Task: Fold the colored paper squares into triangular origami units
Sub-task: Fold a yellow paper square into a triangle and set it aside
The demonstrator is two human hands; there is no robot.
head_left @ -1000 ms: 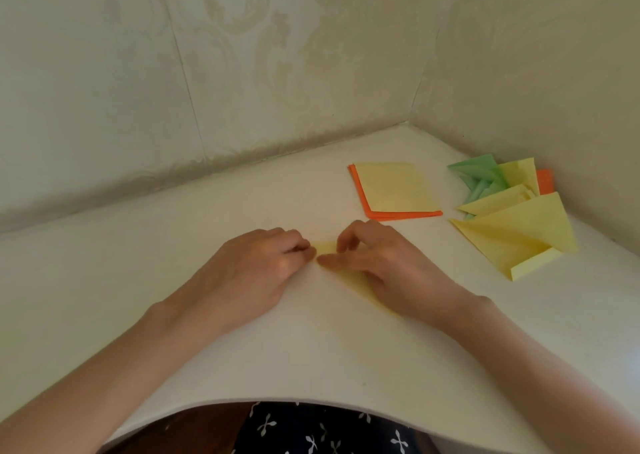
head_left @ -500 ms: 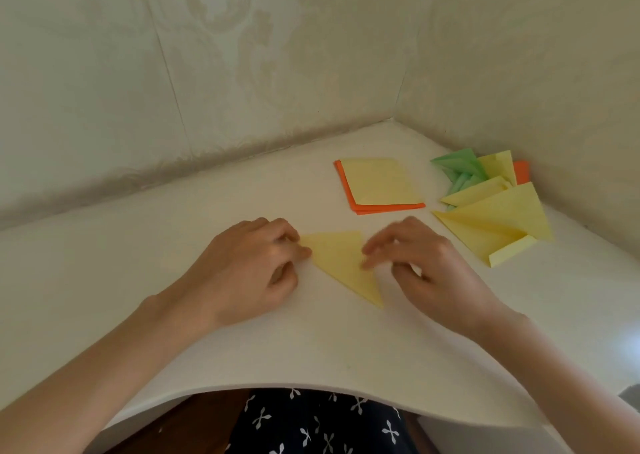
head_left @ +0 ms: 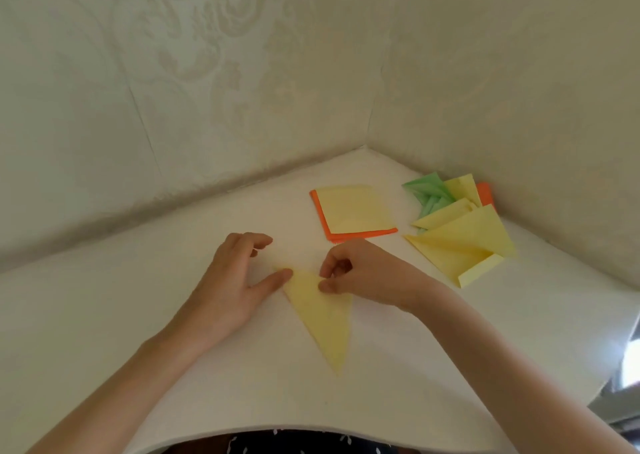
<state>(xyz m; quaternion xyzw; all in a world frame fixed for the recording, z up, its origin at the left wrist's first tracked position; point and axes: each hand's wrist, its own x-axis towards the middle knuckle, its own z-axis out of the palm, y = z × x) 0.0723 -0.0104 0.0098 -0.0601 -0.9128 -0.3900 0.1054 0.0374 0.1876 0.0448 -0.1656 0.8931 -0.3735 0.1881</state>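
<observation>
I'm watching the pile of folded units [head_left: 460, 242] sitting out at 2 o'clock, yellow ones on top, green ones [head_left: 429, 190] and a sliver of orange [head_left: 485, 194] tucked behind towards the wall. I'm reading it as the done heap, parked clear of the working spot.

At 1 o'clock the stack of squares [head_left: 353, 213] is lying flat, yellow over orange, just beyond the knuckles, so the next sheet is an easy reach.

In the middle, the yellow triangle [head_left: 322, 318] is lying flat on the table with its long point aiming at 6 o'clock. This is the piece being worked.

The left hand [head_left: 228, 280] is pinning the triangle's 10 o'clock corner with its straight thumb [head_left: 277, 278], the other fingers loosely curled and lifted off the paper. That anchor is stopping the sheet from sliding.

The right hand [head_left: 367, 277] is curling in at the triangle's 12 o'clock edge, thumb and fingertips closed together on the paper. It looks like a pinch on the top layer, though I can't be sure it isn't only pressing a crease.

The walls [head_left: 207, 90] are meeting in a corner at 12 o'clock, pale and embossed. The table [head_left: 173, 332] is showing white and smooth, its near edge curving at 6 o'clock over dark patterned fabric [head_left: 294, 443].
</observation>
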